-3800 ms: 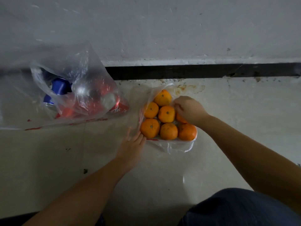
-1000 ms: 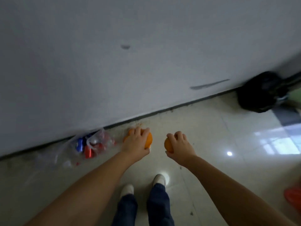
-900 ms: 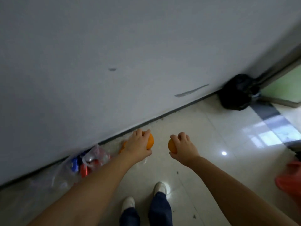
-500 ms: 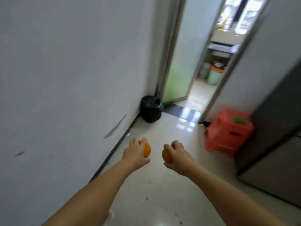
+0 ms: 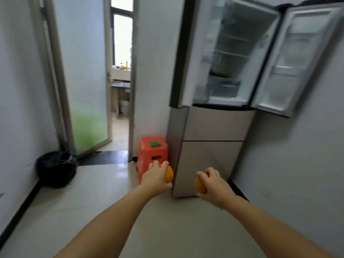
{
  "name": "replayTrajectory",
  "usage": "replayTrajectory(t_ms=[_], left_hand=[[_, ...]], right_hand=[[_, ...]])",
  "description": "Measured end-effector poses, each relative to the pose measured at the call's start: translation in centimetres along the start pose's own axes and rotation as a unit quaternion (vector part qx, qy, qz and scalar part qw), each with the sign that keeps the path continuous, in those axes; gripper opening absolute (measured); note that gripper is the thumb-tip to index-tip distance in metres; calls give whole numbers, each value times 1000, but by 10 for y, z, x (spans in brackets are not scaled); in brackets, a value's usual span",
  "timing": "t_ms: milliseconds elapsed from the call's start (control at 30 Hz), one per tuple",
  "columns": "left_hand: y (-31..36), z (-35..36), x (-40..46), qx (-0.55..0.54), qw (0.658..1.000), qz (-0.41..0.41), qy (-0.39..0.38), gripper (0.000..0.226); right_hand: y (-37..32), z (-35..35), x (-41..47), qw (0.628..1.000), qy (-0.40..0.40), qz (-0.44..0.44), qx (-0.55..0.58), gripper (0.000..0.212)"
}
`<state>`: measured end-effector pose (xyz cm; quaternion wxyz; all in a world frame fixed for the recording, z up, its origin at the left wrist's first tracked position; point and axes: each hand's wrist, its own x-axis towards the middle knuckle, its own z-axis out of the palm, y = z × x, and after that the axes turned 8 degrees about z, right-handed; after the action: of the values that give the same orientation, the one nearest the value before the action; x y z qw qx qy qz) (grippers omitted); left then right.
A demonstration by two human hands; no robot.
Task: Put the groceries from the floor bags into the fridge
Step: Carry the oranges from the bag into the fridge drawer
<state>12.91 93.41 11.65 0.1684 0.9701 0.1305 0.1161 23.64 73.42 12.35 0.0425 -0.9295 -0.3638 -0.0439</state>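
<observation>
Closest to me, my left hand is curled over one orange, fingers wrapped across its top so only its right side shows; my right hand is closed the same way on a second orange, which peeks out on the left of my palm. The two hands are held apart at about the same height, neither touching anything but its fruit. To do this carry well, I judge I should keep both grips snug but not squeezing, walk up square to the opening, and set each orange on a flat shelf where it cannot roll out. Just beyond my left hand stands a red stool, and off to the left of it a black bag sits on the floor against the wall. Ahead of and above both hands is the fridge, its two upper doors swung wide, with shelves that look mostly bare.
</observation>
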Motion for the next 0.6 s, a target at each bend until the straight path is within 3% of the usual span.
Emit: replayTrajectory(t_ms=[300, 600], left_hand=[[172, 26, 99, -5, 996, 88, 17, 74], [237, 55, 241, 16, 990, 133, 35, 74]], right_hand=[[169, -52, -25, 991, 72, 104, 36, 67], [272, -76, 76, 987, 110, 115, 20, 70]])
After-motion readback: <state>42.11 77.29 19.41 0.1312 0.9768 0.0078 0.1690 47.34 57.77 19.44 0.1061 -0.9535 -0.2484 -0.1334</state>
